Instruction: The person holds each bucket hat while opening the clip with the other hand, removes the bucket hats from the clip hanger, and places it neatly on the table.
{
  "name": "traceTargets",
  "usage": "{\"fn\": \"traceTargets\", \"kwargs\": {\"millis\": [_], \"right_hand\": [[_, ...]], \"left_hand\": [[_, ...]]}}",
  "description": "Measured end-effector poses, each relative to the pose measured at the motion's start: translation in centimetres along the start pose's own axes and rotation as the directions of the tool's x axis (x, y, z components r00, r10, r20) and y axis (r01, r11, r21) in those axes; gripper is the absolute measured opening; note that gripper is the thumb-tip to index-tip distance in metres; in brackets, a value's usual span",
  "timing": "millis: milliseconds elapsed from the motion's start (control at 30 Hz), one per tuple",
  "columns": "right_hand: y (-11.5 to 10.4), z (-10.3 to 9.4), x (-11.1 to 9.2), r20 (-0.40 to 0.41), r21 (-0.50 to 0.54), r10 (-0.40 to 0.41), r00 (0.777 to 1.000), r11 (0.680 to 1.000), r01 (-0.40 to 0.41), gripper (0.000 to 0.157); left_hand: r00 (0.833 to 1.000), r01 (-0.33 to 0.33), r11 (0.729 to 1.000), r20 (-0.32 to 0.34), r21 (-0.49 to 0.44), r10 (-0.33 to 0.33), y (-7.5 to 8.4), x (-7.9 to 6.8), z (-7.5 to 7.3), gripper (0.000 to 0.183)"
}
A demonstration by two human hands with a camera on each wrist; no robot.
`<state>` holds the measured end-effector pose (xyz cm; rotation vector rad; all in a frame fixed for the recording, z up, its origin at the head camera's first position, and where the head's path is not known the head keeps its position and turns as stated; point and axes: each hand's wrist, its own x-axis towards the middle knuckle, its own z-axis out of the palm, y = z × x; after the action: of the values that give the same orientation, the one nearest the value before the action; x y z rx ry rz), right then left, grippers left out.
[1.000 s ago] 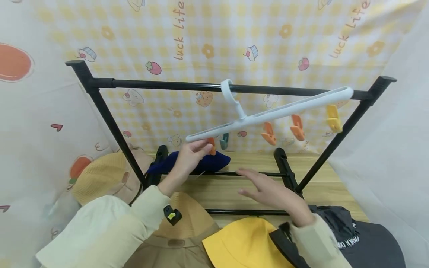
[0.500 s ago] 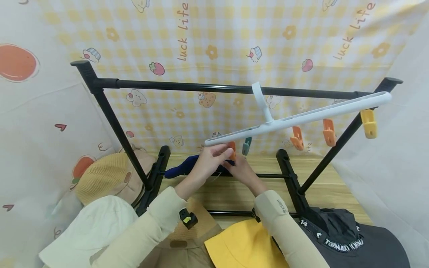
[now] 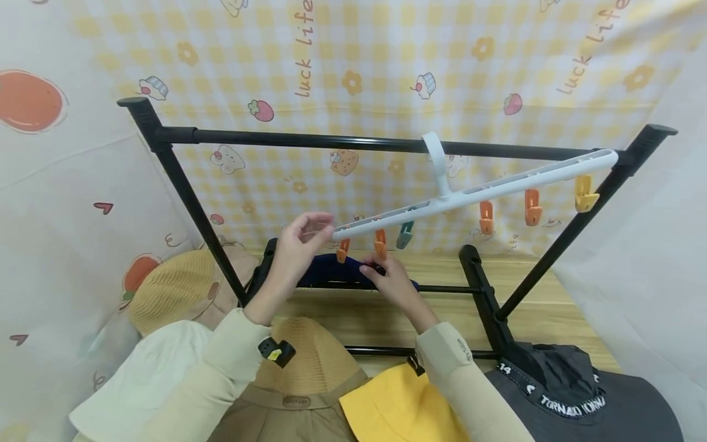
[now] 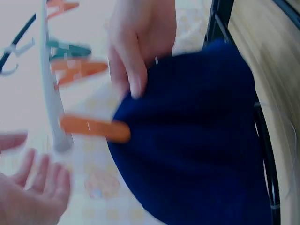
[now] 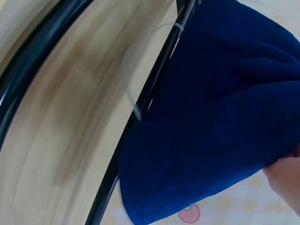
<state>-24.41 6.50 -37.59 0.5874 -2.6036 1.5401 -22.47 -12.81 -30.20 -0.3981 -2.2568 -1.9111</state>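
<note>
A white hanger (image 3: pixel 469 196) hangs tilted from the rack's black top bar, its left end lower. The leftmost orange clip (image 4: pixel 93 129) bites the edge of a dark blue soft hat (image 4: pixel 187 136), which hangs below it. My right hand (image 3: pixel 393 285) pinches the hat's edge to the right of that clip, thumb on the near side; in the right wrist view the hand (image 5: pixel 283 180) is mostly cut off. Beside the hanger's left end is my left hand (image 3: pixel 293 252); in the left wrist view its fingers (image 4: pixel 42 178) are loosely spread and hold nothing.
Several more clips, among them a green clip (image 3: pixel 405 236) and a yellow clip (image 3: pixel 585 195), hang along the hanger. Low in front lie a white hat (image 3: pixel 149 374), a straw-topped hat (image 3: pixel 309 362), a yellow hat (image 3: pixel 405 405) and a black cap (image 3: pixel 624 399). Black rack bars (image 3: pixel 409 351) cross below.
My right hand has come in from the right and taken the blue hat's edge. My left hand has let go at the orange clip and drawn left. The hanger has shifted right and swung.
</note>
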Motion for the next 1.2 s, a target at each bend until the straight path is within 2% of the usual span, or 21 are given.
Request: {"fn": "traceTargets", "kwargs": {"millis": [67,167,200,267,367,500,567,633,700,800,867,967,1200], "right_hand": [[-0.2,0.0,-0.3,0.004,0.006,-0.02,1.0,1.0,0.02,0.016],[-0.4,0.1,-0.7,0.005,0.017,-0.081,0.997,0.997,0.081,0.014],[-0.4,0.2,-0.9,0.007,0.027,-0.098,0.995,0.995,0.098,0.015],[-0.4,0.2,-1.1,0.025,0.049,-0.12,0.992,0.992,0.118,0.016],[-0.3,0.1,-1.6,0.05,0.067,-0.128,0.991,0.99,0.125,0.02],[-0.3,0.0,-1.9,0.04,0.072,-0.117,0.992,0.991,0.113,0.026],[-0.4,0.2,-2.1,0.028,0.042,-0.118,0.993,0.992,0.117,0.028],[-0.8,0.4,-2.3,0.015,-0.044,-0.144,0.989,0.988,0.145,0.029],[-1.2,0.8,-2.6,-0.013,-0.184,-0.191,0.981,0.965,0.186,0.029],[-1.8,1.3,-3.0,-0.091,-0.391,-0.285,0.954,0.891,0.229,0.025],[-2.2,1.5,-3.1,-0.141,-0.479,-0.325,0.935,0.849,0.223,0.019],[-2.5,1.5,-3.3,-0.176,-0.534,-0.334,0.926,0.822,0.195,0.012],[-2.4,0.8,-3.6,-0.168,-0.586,-0.263,0.95,0.801,0.117,0.006]], "left_hand": [[0.993,0.066,0.997,0.098,0.03,-0.069,-0.6,0.3,-0.5,0.044],[0.954,0.135,0.99,0.264,0.044,-0.142,-1.6,0.5,-0.7,0.053],[0.941,0.142,0.989,0.305,0.04,-0.147,-1.9,0.5,-0.7,0.052],[0.927,0.158,0.987,0.341,0.021,-0.155,-2.3,0.4,-0.5,0.047],[0.923,0.18,0.984,0.346,-0.002,-0.168,-2.6,0.2,-0.4,0.043],[0.919,0.19,0.98,0.362,-0.062,-0.156,-2.8,0.0,-0.2,0.044],[0.916,0.19,0.979,0.374,-0.077,-0.148,-3.1,-0.1,-0.1,0.043],[0.914,0.188,0.979,0.379,-0.077,-0.145,-3.4,-0.3,0.1,0.042],[0.915,0.184,0.981,0.375,-0.057,-0.149,-3.6,-0.4,0.4,0.042],[0.919,0.171,0.984,0.368,-0.041,-0.144,-3.7,-0.5,1.1,0.044],[0.923,0.169,0.985,0.356,-0.033,-0.146,-3.6,-0.6,1.6,0.044],[0.927,0.173,0.985,0.341,-0.023,-0.155,-3.6,-0.7,2.2,0.045],[0.935,0.193,0.981,0.301,0.006,-0.185,-4.3,-0.8,3.7,0.041]]}}
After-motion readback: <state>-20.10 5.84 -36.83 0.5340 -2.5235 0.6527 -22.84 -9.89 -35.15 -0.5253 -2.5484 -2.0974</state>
